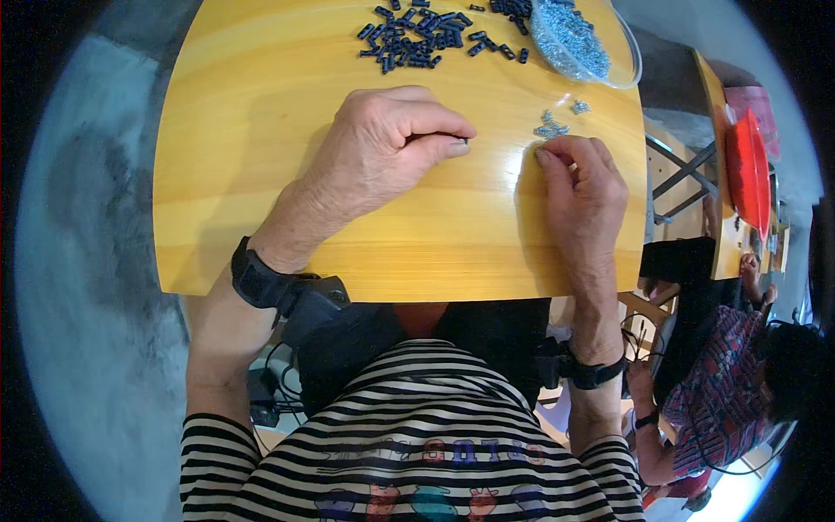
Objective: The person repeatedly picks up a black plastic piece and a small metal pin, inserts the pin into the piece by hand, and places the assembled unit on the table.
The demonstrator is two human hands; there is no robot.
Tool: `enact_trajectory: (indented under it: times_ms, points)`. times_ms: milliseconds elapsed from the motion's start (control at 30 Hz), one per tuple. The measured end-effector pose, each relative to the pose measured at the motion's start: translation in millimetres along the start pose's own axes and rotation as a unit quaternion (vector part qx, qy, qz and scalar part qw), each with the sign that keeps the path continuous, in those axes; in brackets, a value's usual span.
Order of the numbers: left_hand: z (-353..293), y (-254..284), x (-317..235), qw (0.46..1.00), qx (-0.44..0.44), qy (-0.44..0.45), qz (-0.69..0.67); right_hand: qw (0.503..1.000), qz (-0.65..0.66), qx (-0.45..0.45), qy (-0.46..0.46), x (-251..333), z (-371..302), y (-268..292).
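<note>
Left hand (378,139): over the middle of the worktop (252,113), closed in a pinch, thumb and forefinger gripping a small dark piece (464,141); only a sliver of it shows at the fingertips
Right hand (590,191): near the worktop's right edge, fingers curled, thumb and forefinger bent toward each other just beside the loose screws (550,128); whether anything sits between the tips, I cannot tell
Handling, dark piece: probably light, stiff and hard to break, likely smooth plastic; best taken by its two long sides, leaving the top face free
Handling, screws: likely very light, hard and slippery, easy to drop or roll; best picked singly by the head with the fingertips
Clear round bowl (636,52): toward the worktop's far right corner, holding a large heap of silvery screws (570,43)
Black pieces: a spread-out pile (409,39) toward the far edge, left of the bowl, with a second cluster (511,9) just beside the bowl's left side
Red basin (750,178): on another table beyond the worktop's right edge, contents not clear
</note>
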State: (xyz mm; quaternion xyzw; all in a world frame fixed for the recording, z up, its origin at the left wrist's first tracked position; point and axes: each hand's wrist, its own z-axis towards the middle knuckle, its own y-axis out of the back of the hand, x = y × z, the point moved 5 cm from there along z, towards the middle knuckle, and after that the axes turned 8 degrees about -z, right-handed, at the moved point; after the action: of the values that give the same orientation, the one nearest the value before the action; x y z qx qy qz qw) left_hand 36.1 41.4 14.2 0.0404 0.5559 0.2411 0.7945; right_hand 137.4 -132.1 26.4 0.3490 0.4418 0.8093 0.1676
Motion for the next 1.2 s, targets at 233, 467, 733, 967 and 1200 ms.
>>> enact_trajectory:
  times_ms: [233,467,733,967,1200]
  points:
    - [0.3,-1.9,-1.7,0.997,-0.014,0.057,-0.059,0.994,-0.089,0.034,0.046,8.5,-2.0,6.7]
    - [4.0,2.3,-23.3,0.995,-0.013,0.072,-0.067,0.996,-0.027,0.068,0.058,18.3,-2.9,33.8]
    - [1.5,-1.6,-22.8,0.975,-0.01,0.161,-0.151,0.887,0.395,0.151,-0.183,23.7,-13.9,29.5]
    - [3.7,-2.4,4.5,0.926,0.023,0.249,-0.284,0.799,0.5,0.192,-0.274,14.9,-13.7,-1.0]
    - [-2.7,-4.6,4.8,0.836,0.075,0.317,-0.442,0.687,0.641,0.18,-0.29,20.9,-4.7,-12.7]
